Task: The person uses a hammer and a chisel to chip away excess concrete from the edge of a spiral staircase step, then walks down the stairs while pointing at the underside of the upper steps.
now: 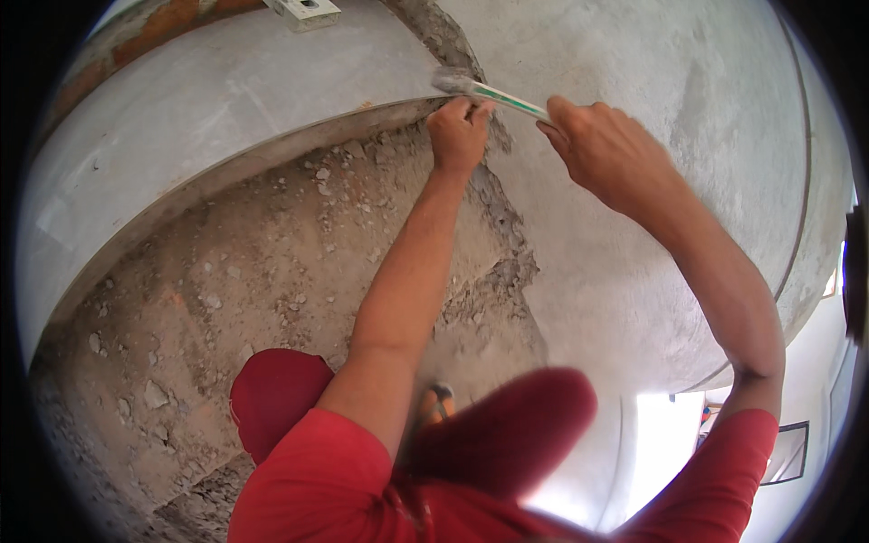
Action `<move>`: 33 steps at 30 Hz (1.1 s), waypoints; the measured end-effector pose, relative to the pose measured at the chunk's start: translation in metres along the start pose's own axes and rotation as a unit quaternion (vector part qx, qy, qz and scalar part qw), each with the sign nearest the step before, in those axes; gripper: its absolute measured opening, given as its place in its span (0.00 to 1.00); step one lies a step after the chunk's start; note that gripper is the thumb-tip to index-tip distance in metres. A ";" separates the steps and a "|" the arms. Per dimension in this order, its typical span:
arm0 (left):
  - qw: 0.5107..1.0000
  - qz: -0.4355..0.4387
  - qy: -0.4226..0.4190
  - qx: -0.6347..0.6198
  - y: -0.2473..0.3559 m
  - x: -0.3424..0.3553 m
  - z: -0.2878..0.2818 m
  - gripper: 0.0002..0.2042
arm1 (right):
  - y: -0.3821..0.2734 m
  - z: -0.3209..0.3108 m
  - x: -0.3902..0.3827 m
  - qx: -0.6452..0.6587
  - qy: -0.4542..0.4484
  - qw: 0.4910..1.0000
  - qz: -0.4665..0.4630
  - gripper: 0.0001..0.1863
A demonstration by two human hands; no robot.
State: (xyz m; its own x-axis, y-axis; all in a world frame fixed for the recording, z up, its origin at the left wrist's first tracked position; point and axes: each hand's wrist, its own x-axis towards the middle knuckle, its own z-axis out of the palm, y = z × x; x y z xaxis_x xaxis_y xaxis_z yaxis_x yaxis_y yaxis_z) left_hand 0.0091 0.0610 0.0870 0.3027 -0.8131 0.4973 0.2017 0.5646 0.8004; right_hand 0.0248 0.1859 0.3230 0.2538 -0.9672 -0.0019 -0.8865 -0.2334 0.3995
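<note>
My right hand (605,154) grips the white and green handle (509,100) of a hammer-like tool, whose dull grey head (452,81) is at the chipped corner. My left hand (457,136) is closed just below that head, fingertips at the lower edge of a smooth grey slab (235,100); what they hold, if anything, is too small to make out. A rough, broken seam (498,208) runs down beside my left hand, along the smooth plastered surface (634,72) on the right.
Rough ground (226,253) with loose rubble lies below the slab. A pale box-like fitting (301,11) is at the top. My bent knees and sandalled foot (439,405) are low in view. A bright opening (661,434) and a framed panel (786,452) show at lower right.
</note>
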 end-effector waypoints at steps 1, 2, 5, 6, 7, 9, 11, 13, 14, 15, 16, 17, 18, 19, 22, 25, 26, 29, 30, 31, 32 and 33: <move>1.000 -0.006 -0.011 0.019 -0.004 -0.002 0.001 0.12 | 0.004 0.002 0.003 -0.063 -0.051 0.996 0.034 0.14; 0.999 -0.009 -0.016 0.040 -0.011 0.005 0.000 0.13 | -0.005 -0.008 0.011 -0.072 -0.071 0.994 0.048 0.13; 1.000 0.012 0.005 0.000 -0.018 0.009 0.002 0.17 | -0.029 -0.032 0.006 0.064 0.047 0.996 0.029 0.15; 1.000 0.016 0.007 -0.007 -0.016 0.009 0.004 0.17 | -0.026 -0.029 0.004 0.099 0.066 0.993 0.011 0.15; 1.000 0.020 0.009 -0.014 -0.015 0.010 0.005 0.17 | -0.020 -0.022 -0.001 0.135 0.084 0.987 -0.008 0.16; 1.000 0.017 -0.003 -0.015 -0.009 0.005 0.007 0.17 | -0.003 -0.004 -0.011 0.100 0.052 0.993 0.013 0.15; 1.000 0.010 -0.021 -0.003 -0.004 0.004 0.009 0.17 | 0.017 0.013 -0.010 -0.047 -0.045 0.994 0.084 0.14; 1.000 0.008 -0.015 -0.021 -0.011 0.014 0.005 0.16 | -0.007 -0.018 0.000 -0.009 -0.031 0.996 0.088 0.13; 0.999 0.003 -0.016 -0.034 -0.011 0.015 0.004 0.15 | -0.020 -0.031 0.000 0.050 0.000 0.994 0.092 0.14; 0.999 0.002 -0.014 -0.042 -0.010 0.015 0.003 0.15 | -0.026 -0.036 0.000 0.109 0.031 0.989 0.096 0.15; 0.999 0.002 -0.013 -0.049 -0.010 0.016 0.002 0.15 | -0.021 -0.030 -0.001 0.141 0.070 0.986 0.055 0.15; 0.998 -0.001 -0.016 -0.060 -0.005 0.013 0.003 0.15 | -0.011 -0.019 -0.008 0.171 0.106 0.979 0.019 0.15; 0.999 -0.009 -0.033 -0.043 -0.002 0.009 0.004 0.16 | -0.002 -0.008 -0.015 0.201 0.140 0.969 -0.016 0.16; 0.998 -0.016 -0.051 -0.025 0.001 0.005 0.005 0.16 | 0.009 0.002 -0.018 0.121 0.082 0.989 0.019 0.15; 0.998 -0.003 -0.056 -0.022 -0.003 0.017 0.006 0.17 | 0.014 -0.008 -0.002 -0.071 -0.064 0.990 0.099 0.14; 0.998 0.002 -0.047 -0.049 -0.008 0.022 0.000 0.18 | -0.021 -0.036 0.003 0.124 0.065 0.985 0.106 0.16; 0.997 0.000 -0.045 -0.060 -0.006 0.021 0.000 0.18 | -0.017 -0.030 0.000 0.150 0.094 0.981 0.077 0.17; 0.995 -0.029 -0.091 -0.025 0.000 0.015 0.005 0.11 | 0.012 0.002 -0.018 0.122 0.094 0.987 0.043 0.17; 0.994 -0.029 -0.104 -0.013 -0.003 0.016 0.005 0.11 | 0.025 0.006 -0.014 0.044 0.051 0.996 0.051 0.16; 0.993 -0.029 -0.117 -0.002 -0.006 0.015 0.005 0.11 | 0.034 0.009 -0.011 -0.035 0.007 0.998 0.060 0.16; 0.992 -0.023 -0.122 0.017 -0.013 0.027 0.001 0.11 | 0.009 -0.013 0.003 -0.047 -0.047 0.989 0.129 0.14; 0.992 -0.027 -0.123 0.012 -0.011 0.023 0.001 0.11 | -0.005 -0.024 -0.003 0.020 0.014 0.992 0.121 0.14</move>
State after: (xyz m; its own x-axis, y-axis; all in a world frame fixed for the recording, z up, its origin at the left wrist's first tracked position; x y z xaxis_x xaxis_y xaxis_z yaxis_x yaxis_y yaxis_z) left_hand 0.0129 0.0364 0.0901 0.0554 -0.8541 0.5172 0.1887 0.5176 0.8346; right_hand 0.0374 0.1925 0.3429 0.0408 -0.9925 0.1152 -0.9375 0.0018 0.3480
